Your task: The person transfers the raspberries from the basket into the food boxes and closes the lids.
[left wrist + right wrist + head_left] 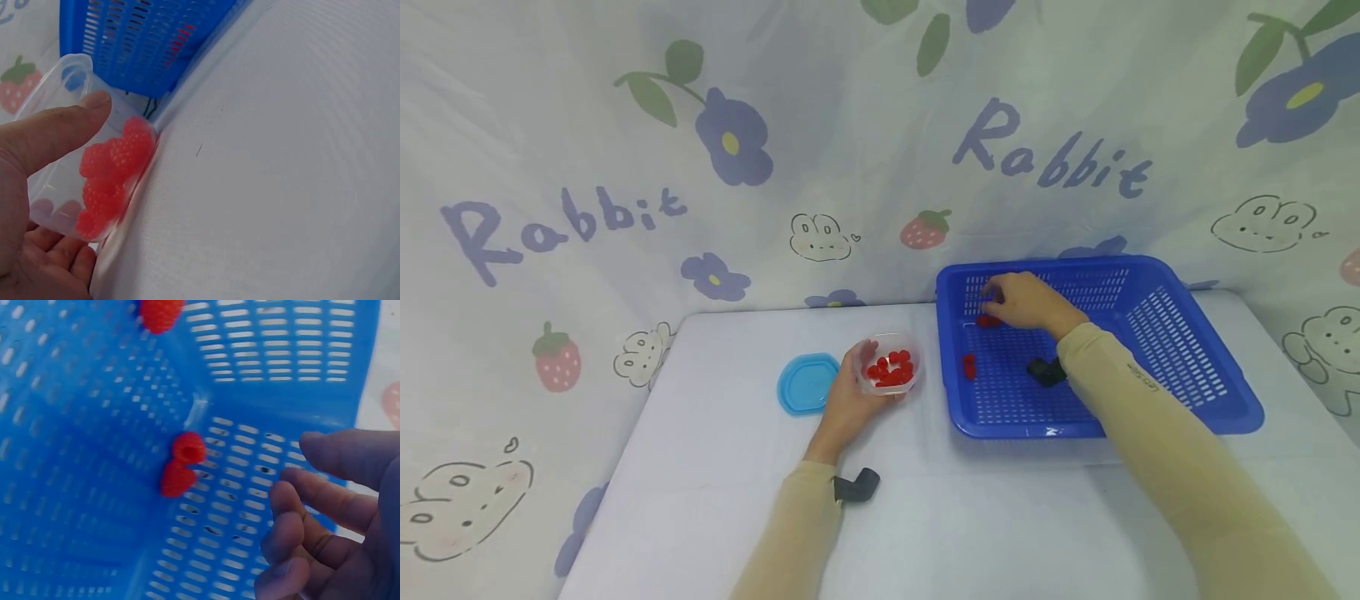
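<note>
My left hand point(848, 393) grips a clear plastic cup point(53, 172) standing on the table, its thumb along one side and the fingers around the other. Several red raspberries point(103, 195) lie at the bottom of the cup. My right hand point(1026, 300) is inside the blue basket point(1007, 400), over its back left part. In the right wrist view its fingers point(325, 534) are loosely bent, thumb apart, with nothing between them. Two raspberries point(189, 449) touch each other on the basket floor near those fingers; another raspberry point(161, 314) lies farther off along the wall.
A light blue lid point(807, 385) lies flat on the white table point(715, 450), left of the cup. The basket's slotted walls rise around the right hand. Behind the table hangs a patterned cloth point(850, 100). A dark device point(859, 485) is strapped to each wrist.
</note>
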The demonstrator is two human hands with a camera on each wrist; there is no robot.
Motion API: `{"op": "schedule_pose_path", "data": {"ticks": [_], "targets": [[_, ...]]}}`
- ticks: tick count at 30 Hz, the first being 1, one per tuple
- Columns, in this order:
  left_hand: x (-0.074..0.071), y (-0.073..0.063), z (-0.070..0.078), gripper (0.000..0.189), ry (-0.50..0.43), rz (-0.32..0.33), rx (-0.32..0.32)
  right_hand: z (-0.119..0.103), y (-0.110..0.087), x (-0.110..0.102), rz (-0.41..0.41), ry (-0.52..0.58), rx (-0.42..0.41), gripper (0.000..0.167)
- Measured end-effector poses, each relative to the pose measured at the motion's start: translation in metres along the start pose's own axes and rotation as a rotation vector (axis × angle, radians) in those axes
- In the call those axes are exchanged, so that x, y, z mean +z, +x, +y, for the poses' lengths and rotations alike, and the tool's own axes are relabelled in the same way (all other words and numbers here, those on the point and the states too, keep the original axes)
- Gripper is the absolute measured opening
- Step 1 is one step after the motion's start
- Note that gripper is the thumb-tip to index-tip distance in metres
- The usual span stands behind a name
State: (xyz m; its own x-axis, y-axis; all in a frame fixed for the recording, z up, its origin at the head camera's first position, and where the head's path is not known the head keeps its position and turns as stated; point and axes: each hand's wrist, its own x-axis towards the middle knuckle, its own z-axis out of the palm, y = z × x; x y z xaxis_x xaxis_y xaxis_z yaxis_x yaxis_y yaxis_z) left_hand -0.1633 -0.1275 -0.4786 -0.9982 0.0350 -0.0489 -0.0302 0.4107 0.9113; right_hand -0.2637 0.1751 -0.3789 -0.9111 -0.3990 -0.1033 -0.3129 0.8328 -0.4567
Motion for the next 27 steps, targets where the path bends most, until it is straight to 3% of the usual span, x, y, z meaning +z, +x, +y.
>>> {"op": "schedule_pose_path", "data": {"ticks": [18, 27], "targets": [[0.000, 0.000, 0.000, 0.094, -0.003, 0.001, 0.014, 0.012, 0.000, 0.014, -0.180, -0.072, 0.108, 0.045], [0.000, -0.001, 0.001, 0.094, -0.004, -0.004, 0.024, 0.018, 0.003, 0.020, -0.164, -0.100, 0.093, 0.039]]}}
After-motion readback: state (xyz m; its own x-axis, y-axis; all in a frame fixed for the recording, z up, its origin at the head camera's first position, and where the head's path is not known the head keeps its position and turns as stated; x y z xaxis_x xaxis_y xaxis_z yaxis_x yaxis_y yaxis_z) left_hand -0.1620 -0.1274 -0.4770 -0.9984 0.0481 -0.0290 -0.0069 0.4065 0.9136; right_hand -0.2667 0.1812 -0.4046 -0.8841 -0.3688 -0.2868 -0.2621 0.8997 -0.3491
